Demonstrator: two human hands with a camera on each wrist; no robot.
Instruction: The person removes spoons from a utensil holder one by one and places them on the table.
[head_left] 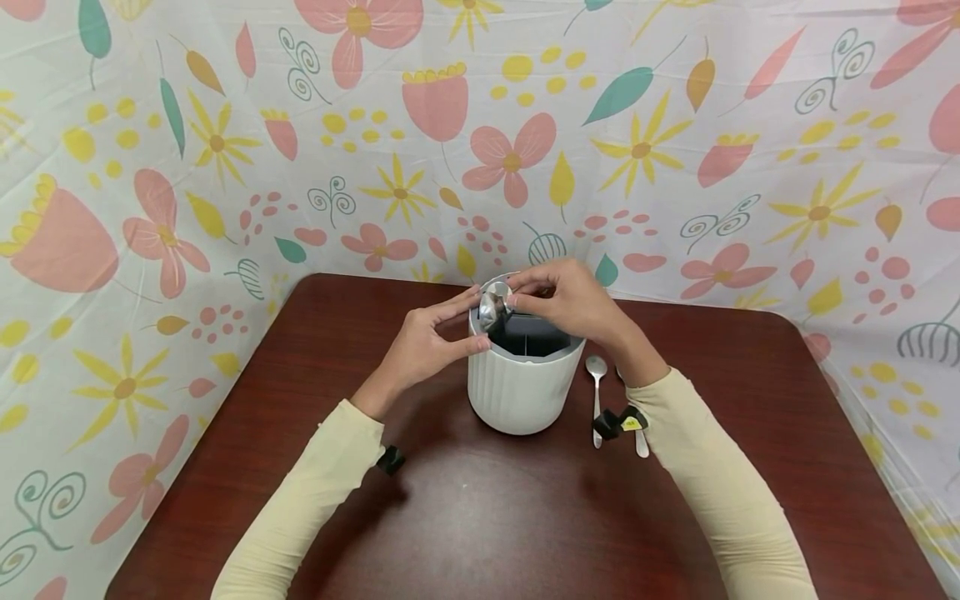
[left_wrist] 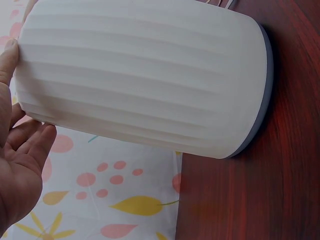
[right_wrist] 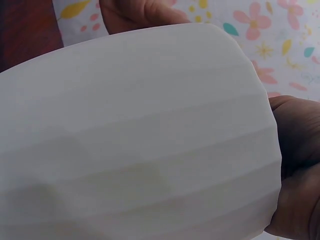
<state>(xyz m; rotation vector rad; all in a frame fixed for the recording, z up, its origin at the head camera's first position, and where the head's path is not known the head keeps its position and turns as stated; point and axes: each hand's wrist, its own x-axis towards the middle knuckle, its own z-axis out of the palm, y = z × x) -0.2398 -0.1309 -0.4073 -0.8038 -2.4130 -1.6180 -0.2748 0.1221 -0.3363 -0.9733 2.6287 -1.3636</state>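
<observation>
A white ribbed utensil holder with dark inner compartments stands on the table. At its left rim is a shiny metal utensil with a rounded bowl; its lower part is hidden inside. My right hand reaches over the holder's back rim and pinches this utensil near the bowl. The left hand rests on the left rim, thumb and fingers extended and spread apart. In the left wrist view, left fingertips touch the ribbed wall. The holder's wall blocks the utensil from both wrist views.
Right of the holder, a metal spoon lies on the dark wooden table. Beside it is another utensil, partly covered by the right wrist. A flower-patterned cloth hangs behind the table.
</observation>
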